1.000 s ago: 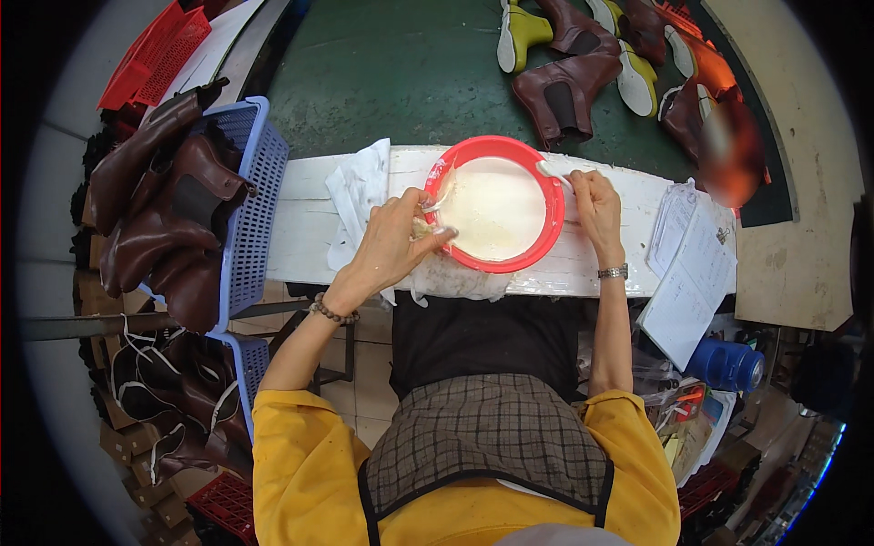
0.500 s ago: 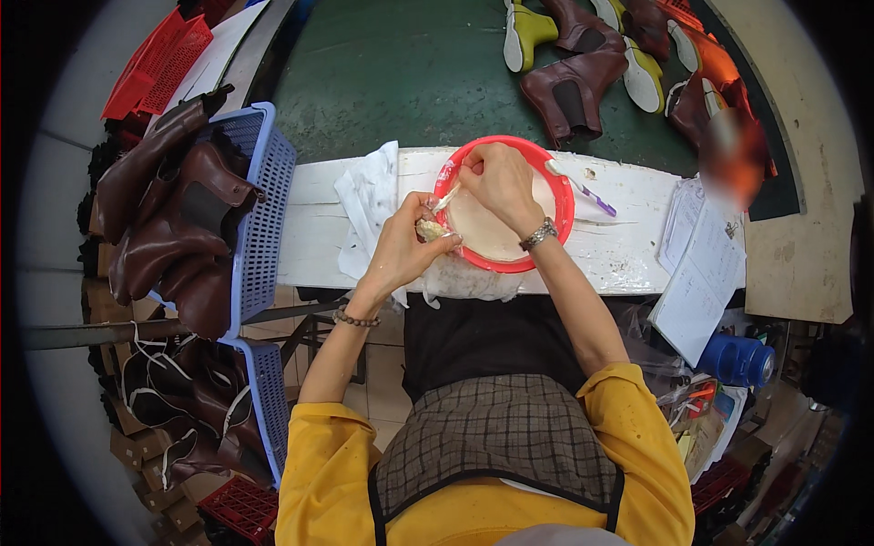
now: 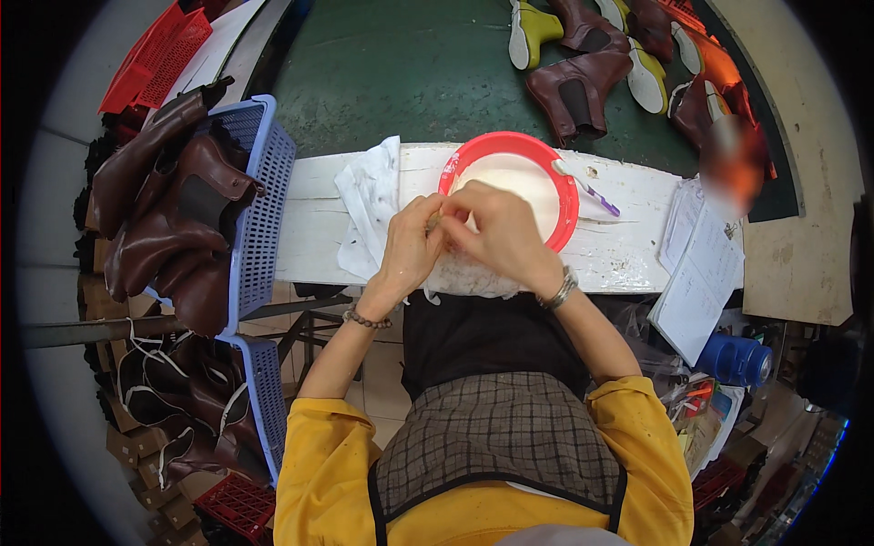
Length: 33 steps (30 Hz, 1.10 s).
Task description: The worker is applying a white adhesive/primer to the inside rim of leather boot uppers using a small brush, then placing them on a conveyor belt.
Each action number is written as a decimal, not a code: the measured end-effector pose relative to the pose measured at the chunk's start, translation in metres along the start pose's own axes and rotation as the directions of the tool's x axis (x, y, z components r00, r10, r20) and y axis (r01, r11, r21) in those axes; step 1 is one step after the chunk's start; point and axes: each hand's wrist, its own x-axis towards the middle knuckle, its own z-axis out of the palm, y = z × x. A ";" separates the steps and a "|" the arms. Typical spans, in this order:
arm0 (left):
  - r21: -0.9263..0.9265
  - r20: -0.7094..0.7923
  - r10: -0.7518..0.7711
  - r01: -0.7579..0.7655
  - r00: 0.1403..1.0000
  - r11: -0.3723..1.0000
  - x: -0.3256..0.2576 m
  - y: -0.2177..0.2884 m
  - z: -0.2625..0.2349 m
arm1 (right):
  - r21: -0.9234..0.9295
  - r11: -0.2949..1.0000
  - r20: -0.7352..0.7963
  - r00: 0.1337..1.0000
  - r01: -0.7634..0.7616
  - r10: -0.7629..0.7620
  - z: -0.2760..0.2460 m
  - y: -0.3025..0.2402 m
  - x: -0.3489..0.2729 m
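My left hand [image 3: 410,247] and my right hand [image 3: 506,235] meet over the near left rim of a red basin [image 3: 570,218]. A small pale, crumpled piece [image 3: 433,221] is held in the fingers of my left hand; what it is I cannot make out. My right hand is closed with thumb and fingers pinched against the left fingertips, and whatever lies between them is hidden. Milky cream-coloured liquid [image 3: 528,187] fills the basin. Across its right rim leans a purple and white brush [image 3: 596,197]. A white cloth [image 3: 369,196] lies left of the basin.
Blue baskets [image 3: 258,209] of brown boots [image 3: 205,205] stand at the left. More boots [image 3: 581,91], some with yellow-green parts, lie on the green table [image 3: 391,73]. Papers [image 3: 696,282] and a blue bottle [image 3: 733,359] are at the right edge of the white board [image 3: 309,227].
My right hand has come back from over the liquid, toward me, to meet my left fingers. The left hand has turned slightly, covering more of the pale piece.
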 end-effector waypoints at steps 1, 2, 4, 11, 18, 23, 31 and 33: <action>-0.006 0.005 0.002 -0.002 1.000 1.000 0.001 0.003 0.004 | -0.005 1.000 -0.002 1.000 -0.006 0.006 -0.005 0.011 0.001; -0.061 0.009 -0.078 0.078 0.997 0.995 0.002 0.010 0.006 | -0.097 0.992 -0.066 0.995 -0.080 0.074 -0.010 0.025 0.006; -0.116 0.021 -0.151 0.153 0.988 0.981 0.002 0.016 0.009 | -0.185 0.969 -0.142 0.980 -0.162 0.137 -0.014 0.045 0.019; -0.152 0.088 -0.088 0.100 0.992 0.983 0.000 0.008 0.004 | -0.122 0.951 0.102 0.949 -0.285 0.298 0.005 0.060 0.039; -0.372 0.094 -0.137 0.162 0.986 0.914 -0.003 -0.002 0.009 | -0.144 0.958 -0.003 0.968 -0.250 0.252 0.008 0.053 0.036; -0.431 0.141 -0.160 0.206 0.977 0.878 -0.001 -0.004 0.012 | -0.202 0.947 -0.023 0.968 -0.249 0.249 0.016 0.069 0.041; -0.502 0.080 -0.214 0.225 0.973 0.835 -0.002 0.007 0.012 | -0.119 0.987 0.108 0.987 -0.108 0.121 -0.002 0.062 0.016; -0.536 0.118 -0.198 0.230 0.973 0.812 0.001 0.008 0.010 | -0.065 0.994 0.124 0.987 -0.092 0.099 -0.010 0.049 0.007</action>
